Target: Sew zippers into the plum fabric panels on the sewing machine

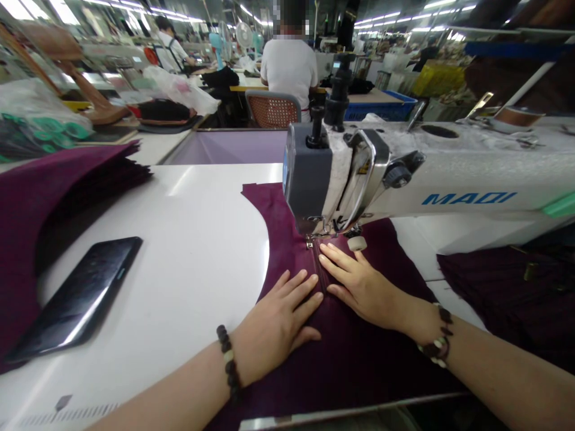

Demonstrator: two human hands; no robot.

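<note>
A dark purple fabric panel lies flat on the white table, partly beneath the head of a sewing machine. Its presser foot sits at the upper end of a narrow zipper-like strip on the panel. My left hand rests flat on the cloth left of the strip, fingers stretched out. On the strip's right side my right hand lies with fingers spread, its tips close to the foot. Both hands press on the cloth without gripping it. The needle point is too small to make out.
A black phone lies on the white table at left, by a stack of purple pieces. More dark purple cloth is piled at right. Ahead, a person in a white shirt sits on a chair.
</note>
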